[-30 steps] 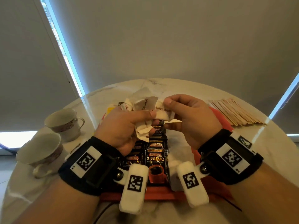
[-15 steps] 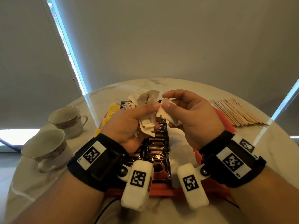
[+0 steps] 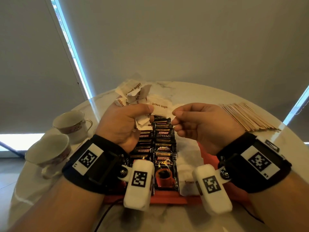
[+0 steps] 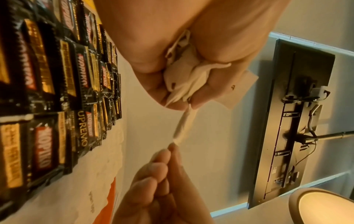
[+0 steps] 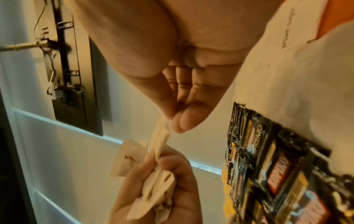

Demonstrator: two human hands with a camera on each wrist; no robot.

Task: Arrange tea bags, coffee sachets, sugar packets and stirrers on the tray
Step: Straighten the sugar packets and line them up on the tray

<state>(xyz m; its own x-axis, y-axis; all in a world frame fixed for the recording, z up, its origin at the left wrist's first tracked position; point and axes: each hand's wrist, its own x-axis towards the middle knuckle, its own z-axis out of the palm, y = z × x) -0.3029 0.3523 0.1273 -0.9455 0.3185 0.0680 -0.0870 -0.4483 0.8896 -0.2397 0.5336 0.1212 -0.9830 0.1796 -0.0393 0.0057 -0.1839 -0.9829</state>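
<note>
My left hand [image 3: 127, 118] grips a crumpled bunch of white brown-sugar packets [image 3: 133, 94] above the orange tray [image 3: 167, 199]. One packet [image 3: 161, 108] sticks out to the right of the bunch, and my right hand [image 3: 192, 121] pinches its free end between thumb and forefinger. The wrist views show the same packet [image 4: 184, 128] [image 5: 161, 139] stretched between the two hands. On the tray lie rows of black coffee sachets [image 3: 164, 169], with flat sugar packets [image 3: 187, 153] to their right. Wooden stirrers [image 3: 247, 118] lie on the table at the back right.
Two teacups [image 3: 73, 124] [image 3: 48, 151] stand on the round marble table [image 3: 200, 94] left of the tray. Yellow packets [image 5: 226, 204] show beyond the coffee sachets in the right wrist view. Grey blinds hang behind the table.
The hands have drawn apart and risen a little. My right hand has pulled one packet out sideways from the bunch, so it now spans the gap between the hands.
</note>
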